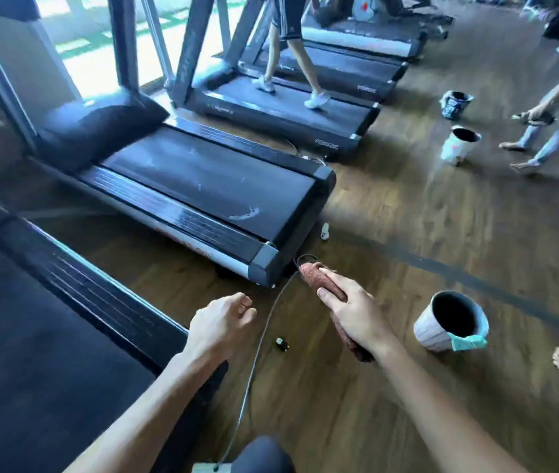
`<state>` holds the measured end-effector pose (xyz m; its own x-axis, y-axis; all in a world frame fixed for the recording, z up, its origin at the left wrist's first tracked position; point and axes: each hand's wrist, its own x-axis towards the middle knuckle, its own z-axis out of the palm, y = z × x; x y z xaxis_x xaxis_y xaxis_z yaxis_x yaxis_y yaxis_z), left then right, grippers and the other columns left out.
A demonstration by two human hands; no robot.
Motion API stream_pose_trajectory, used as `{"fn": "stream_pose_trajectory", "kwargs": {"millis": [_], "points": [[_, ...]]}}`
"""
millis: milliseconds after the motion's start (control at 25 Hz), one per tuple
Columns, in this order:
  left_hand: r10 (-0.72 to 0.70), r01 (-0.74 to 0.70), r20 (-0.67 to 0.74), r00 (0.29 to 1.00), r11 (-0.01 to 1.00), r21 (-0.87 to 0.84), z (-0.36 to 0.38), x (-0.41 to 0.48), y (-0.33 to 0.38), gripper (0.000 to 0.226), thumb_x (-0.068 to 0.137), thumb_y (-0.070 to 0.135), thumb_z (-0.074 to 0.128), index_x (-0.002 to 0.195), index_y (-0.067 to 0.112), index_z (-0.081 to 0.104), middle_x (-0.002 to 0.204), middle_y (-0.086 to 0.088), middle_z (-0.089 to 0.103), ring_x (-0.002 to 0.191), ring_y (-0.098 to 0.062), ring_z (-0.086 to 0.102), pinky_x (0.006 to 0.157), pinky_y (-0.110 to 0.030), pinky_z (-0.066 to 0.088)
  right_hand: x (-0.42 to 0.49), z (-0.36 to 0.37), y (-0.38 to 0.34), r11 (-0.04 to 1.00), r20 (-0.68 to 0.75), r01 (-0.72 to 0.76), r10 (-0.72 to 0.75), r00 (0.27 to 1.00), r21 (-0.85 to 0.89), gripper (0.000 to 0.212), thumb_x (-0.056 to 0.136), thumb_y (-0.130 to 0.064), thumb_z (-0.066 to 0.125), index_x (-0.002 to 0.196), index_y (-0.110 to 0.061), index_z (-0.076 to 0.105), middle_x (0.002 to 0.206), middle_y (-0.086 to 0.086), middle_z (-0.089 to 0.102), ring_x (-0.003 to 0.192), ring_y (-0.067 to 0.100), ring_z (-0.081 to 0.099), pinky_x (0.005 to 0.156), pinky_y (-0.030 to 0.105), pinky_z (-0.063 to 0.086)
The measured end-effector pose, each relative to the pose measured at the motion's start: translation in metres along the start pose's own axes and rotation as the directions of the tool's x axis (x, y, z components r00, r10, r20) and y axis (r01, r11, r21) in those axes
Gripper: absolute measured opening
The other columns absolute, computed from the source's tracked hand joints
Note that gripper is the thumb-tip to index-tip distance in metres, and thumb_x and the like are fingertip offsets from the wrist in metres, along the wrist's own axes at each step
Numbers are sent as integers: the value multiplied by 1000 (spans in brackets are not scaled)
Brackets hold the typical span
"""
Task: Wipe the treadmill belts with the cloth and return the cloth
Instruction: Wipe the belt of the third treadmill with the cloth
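My right hand [353,312] grips a rolled reddish-brown cloth [312,273], held above the wooden floor just off the rear corner of the middle treadmill. That treadmill's dark belt [209,186] carries pale smears and streaks. My left hand [223,322] hovers with its fingers curled and nothing in it, over the rear edge of the nearest treadmill [49,336] at the lower left. A third treadmill [291,107] stands farther back with a person walking on it.
A grey bucket [452,320] with a teal rag on its rim stands on the floor to the right of my right hand. A white bucket [460,145] and a dark one [455,104] stand farther off beside another person. A cable [264,329] and a small plug [281,344] lie between my hands.
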<state>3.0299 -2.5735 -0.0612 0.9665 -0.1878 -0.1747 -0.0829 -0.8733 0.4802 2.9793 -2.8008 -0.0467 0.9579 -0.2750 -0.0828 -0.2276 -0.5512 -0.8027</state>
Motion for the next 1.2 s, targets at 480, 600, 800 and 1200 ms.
{"fn": "stream_pose_trajectory", "kwargs": {"millis": [480, 600, 800, 1200], "points": [[-231, 221, -110, 967, 971, -96, -41, 261, -8, 26, 91, 39, 53, 111, 28, 66, 114, 6, 69, 107, -19, 63, 90, -35, 51, 300, 49, -36, 997, 263, 67, -57, 963, -31, 45, 94, -38, 60, 138, -34, 53, 140, -12, 54, 128, 12, 49, 112, 35, 36], [-244, 234, -105, 964, 967, -103, -59, 315, -12, 26, 91, 39, 54, 113, 30, 65, 112, 10, 69, 107, -16, 63, 90, -33, 50, 360, 60, -49, 999, 273, 53, -51, 961, 0, 45, 94, -39, 60, 138, -35, 52, 140, -12, 54, 128, 12, 49, 112, 36, 36], [-243, 229, -121, 963, 966, -118, -85, 418, -29, 27, 92, 39, 55, 116, 29, 64, 112, 10, 70, 105, -14, 63, 92, -33, 49, 450, 96, -68, 998, 295, -17, -1, 956, 58, 45, 94, -40, 59, 139, -34, 51, 137, -9, 56, 125, 13, 52, 110, 35, 39], [-378, 362, -215, 901, 926, -111, -199, 606, -137, 27, 92, 39, 54, 115, 30, 63, 113, 12, 68, 106, -11, 62, 93, -33, 47, 664, 238, -186, 986, 438, 87, -142, 887, 143, 44, 92, -41, 61, 135, -42, 52, 138, -22, 52, 131, 1, 44, 114, 36, 34]]}}
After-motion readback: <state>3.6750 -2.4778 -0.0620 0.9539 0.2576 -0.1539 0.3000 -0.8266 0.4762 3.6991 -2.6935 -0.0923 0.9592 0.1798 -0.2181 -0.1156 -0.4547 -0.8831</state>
